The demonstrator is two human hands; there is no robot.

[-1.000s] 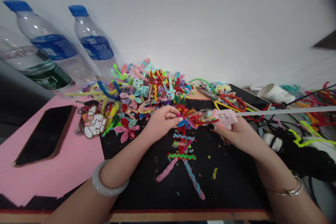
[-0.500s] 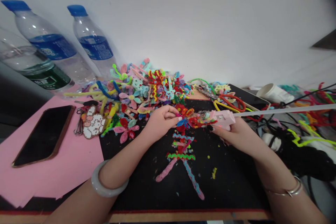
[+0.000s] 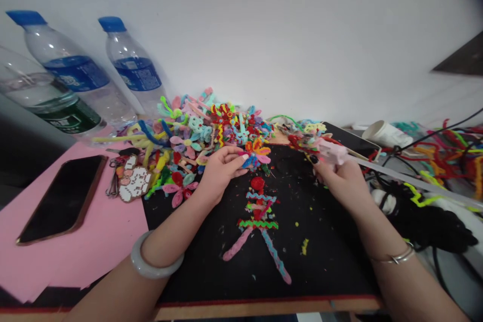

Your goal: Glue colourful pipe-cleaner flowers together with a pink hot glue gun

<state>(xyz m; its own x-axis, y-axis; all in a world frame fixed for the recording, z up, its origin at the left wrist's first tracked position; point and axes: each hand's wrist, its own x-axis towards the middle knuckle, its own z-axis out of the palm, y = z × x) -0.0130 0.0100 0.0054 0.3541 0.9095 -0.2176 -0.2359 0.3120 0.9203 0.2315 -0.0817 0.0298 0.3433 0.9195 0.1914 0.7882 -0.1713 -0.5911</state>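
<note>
My left hand pinches a multicoloured pipe-cleaner flower with orange, blue and pink petals. In my right hand is a pale pink glue gun, its nozzle pointing left; a long translucent glue stick runs out of its back. Bits of coloured fuzz cling around the nozzle end. Below the flower, on the black mat, lies a pipe-cleaner figure with a red round top, zigzag cross strips and two splayed legs. The flower is held apart from it.
A heap of pipe-cleaner flowers fills the back. At left are several bottles, a phone on pink paper, and a keychain. A paper cup, black cables and loose pipe cleaners lie right.
The glue gun has moved away from the flower, to the right and up. My left hand has shifted slightly left with the flower, uncovering the figure's red top.
</note>
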